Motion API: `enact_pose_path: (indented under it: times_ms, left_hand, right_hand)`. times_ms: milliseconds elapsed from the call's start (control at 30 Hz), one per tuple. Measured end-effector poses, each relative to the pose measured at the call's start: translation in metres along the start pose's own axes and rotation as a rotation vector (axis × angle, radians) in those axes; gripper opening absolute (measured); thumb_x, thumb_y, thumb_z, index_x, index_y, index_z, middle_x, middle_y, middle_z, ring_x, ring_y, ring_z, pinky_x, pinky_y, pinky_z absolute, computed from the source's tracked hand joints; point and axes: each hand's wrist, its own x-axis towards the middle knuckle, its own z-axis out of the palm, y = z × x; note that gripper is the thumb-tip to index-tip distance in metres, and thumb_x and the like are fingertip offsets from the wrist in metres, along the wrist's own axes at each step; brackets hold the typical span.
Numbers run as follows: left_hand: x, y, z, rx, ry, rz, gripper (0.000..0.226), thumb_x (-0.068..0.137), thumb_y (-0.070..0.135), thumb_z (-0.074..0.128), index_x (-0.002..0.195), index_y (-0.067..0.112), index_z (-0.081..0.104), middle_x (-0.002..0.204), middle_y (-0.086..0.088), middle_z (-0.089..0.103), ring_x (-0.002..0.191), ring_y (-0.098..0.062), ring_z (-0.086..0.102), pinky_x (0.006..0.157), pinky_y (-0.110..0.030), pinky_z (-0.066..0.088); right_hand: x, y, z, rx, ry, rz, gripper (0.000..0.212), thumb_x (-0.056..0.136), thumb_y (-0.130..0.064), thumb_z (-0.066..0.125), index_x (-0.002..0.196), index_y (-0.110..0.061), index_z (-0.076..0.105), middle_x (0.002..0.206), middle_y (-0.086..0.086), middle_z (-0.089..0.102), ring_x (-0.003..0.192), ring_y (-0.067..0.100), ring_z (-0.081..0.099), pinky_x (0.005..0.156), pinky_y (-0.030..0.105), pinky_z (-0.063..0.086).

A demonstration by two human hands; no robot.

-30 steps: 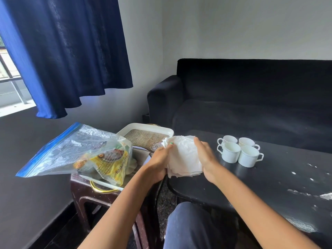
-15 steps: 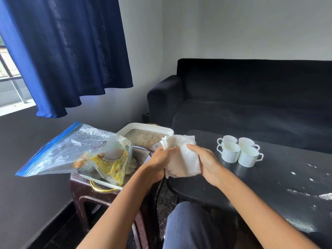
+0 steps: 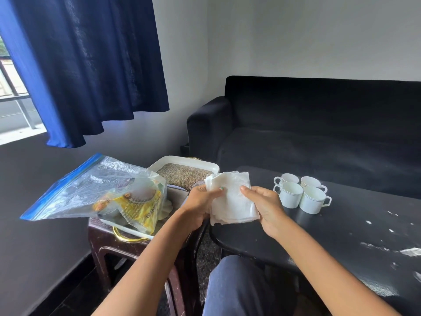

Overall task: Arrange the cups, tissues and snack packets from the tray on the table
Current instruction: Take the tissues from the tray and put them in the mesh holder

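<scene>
We see a plain pale wall [image 3: 319, 35] running behind a black sofa [image 3: 319, 124] that fills the right side of the room. On the left, a dark blue curtain [image 3: 91, 65] hangs over a window [image 3: 13, 106], where daylight comes in past metal bars. Below the window the wall looks grey and shaded. A brown stool [image 3: 107, 245] stands near that wall, just beside the black surface [image 3: 341, 236], which carries white flecks. The floor [image 3: 68, 297] is dark.

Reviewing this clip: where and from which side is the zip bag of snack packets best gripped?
Probably the blue zip strip, reached from the left: it juts free past the tray, stiffer than the clear film. The yellow snack packets sag at the right end, so support that end too.
</scene>
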Motion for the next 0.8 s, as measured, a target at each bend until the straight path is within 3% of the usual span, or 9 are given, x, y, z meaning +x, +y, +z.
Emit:
enact_pose_path:
  times_ms: [133, 200, 333, 500, 600, 667, 733, 800]
  left_hand:
    - [-0.002, 0.000, 0.001, 0.033, 0.001, 0.018, 0.015, 0.091, 0.007, 0.059, 0.079, 0.010, 0.068, 0.061, -0.001, 0.072, 0.052, -0.014, 0.069, 0.040, -0.032, 0.055]
    - [-0.004, -0.001, 0.004, 0.041, -0.004, 0.009, 0.013, 0.091, 0.007, 0.060, 0.082, 0.009, 0.069, 0.064, -0.002, 0.073, 0.055, -0.016, 0.070, 0.042, -0.033, 0.056]
    - [-0.009, -0.001, 0.016, 0.081, 0.000, -0.031, 0.011, 0.087, 0.010, 0.067, 0.095, 0.003, 0.070, 0.081, -0.012, 0.075, 0.069, -0.023, 0.072, 0.051, -0.036, 0.059]
    - [-0.017, -0.006, 0.034, 0.303, -0.014, 0.023, 0.017, 0.084, 0.008, 0.070, 0.096, -0.003, 0.069, 0.071, -0.009, 0.073, 0.055, -0.018, 0.070, 0.050, -0.031, 0.059]
    - [-0.014, -0.007, 0.047, 0.378, 0.037, 0.110, 0.013, 0.085, 0.010, 0.070, 0.091, -0.002, 0.069, 0.077, -0.013, 0.073, 0.061, -0.021, 0.071, 0.061, -0.039, 0.061]
    - [-0.013, -0.010, 0.060, 0.442, 0.075, 0.171, 0.010, 0.084, 0.011, 0.070, 0.086, 0.002, 0.071, 0.080, -0.018, 0.074, 0.072, -0.030, 0.072, 0.070, -0.045, 0.060]
    - [-0.012, -0.016, 0.074, 0.513, 0.100, 0.237, 0.010, 0.084, 0.014, 0.069, 0.081, 0.005, 0.072, 0.077, -0.018, 0.074, 0.071, -0.029, 0.072, 0.069, -0.041, 0.058]
    - [-0.012, -0.024, 0.092, 0.587, 0.127, 0.292, 0.014, 0.085, 0.017, 0.068, 0.077, 0.006, 0.072, 0.069, -0.015, 0.073, 0.058, -0.018, 0.067, 0.059, -0.027, 0.053]
  right_hand:
    - [-0.005, -0.004, -0.007, -0.061, -0.108, 0.028, 0.014, 0.079, -0.012, 0.073, 0.090, -0.005, 0.070, 0.091, 0.014, 0.073, 0.084, 0.027, 0.069, 0.073, 0.037, 0.056]
    - [-0.007, -0.005, -0.011, -0.102, -0.069, 0.009, 0.006, 0.078, -0.008, 0.073, 0.083, -0.009, 0.070, 0.084, 0.009, 0.073, 0.079, 0.025, 0.069, 0.066, 0.033, 0.055]
    - [-0.012, -0.008, -0.021, -0.118, 0.031, -0.052, 0.010, 0.077, -0.005, 0.073, 0.076, -0.014, 0.068, 0.079, 0.007, 0.072, 0.074, 0.022, 0.068, 0.059, 0.026, 0.050]
    - [-0.022, -0.018, -0.047, -0.162, 0.027, -0.139, 0.012, 0.078, -0.002, 0.072, 0.073, -0.013, 0.067, 0.067, -0.003, 0.070, 0.060, 0.006, 0.065, 0.050, 0.015, 0.046]
    - [-0.028, -0.028, -0.065, -0.270, 0.028, -0.157, 0.019, 0.076, -0.001, 0.072, 0.064, -0.012, 0.063, 0.057, -0.008, 0.064, 0.047, -0.002, 0.058, 0.044, 0.010, 0.042]
    - [-0.032, -0.032, -0.077, -0.348, 0.068, -0.177, 0.024, 0.074, -0.001, 0.072, 0.059, -0.006, 0.054, 0.055, -0.001, 0.054, 0.046, 0.007, 0.050, 0.045, 0.015, 0.036]
    - [-0.035, -0.033, -0.087, -0.405, 0.112, -0.214, 0.032, 0.073, -0.001, 0.071, 0.057, -0.009, 0.045, 0.056, 0.004, 0.036, 0.053, 0.015, 0.033, 0.049, 0.025, 0.023]
    - [-0.037, -0.034, -0.098, -0.442, 0.167, -0.251, 0.041, 0.071, -0.001, 0.069, 0.053, -0.014, 0.035, 0.055, 0.002, 0.025, 0.055, 0.015, 0.022, 0.052, 0.029, 0.015]
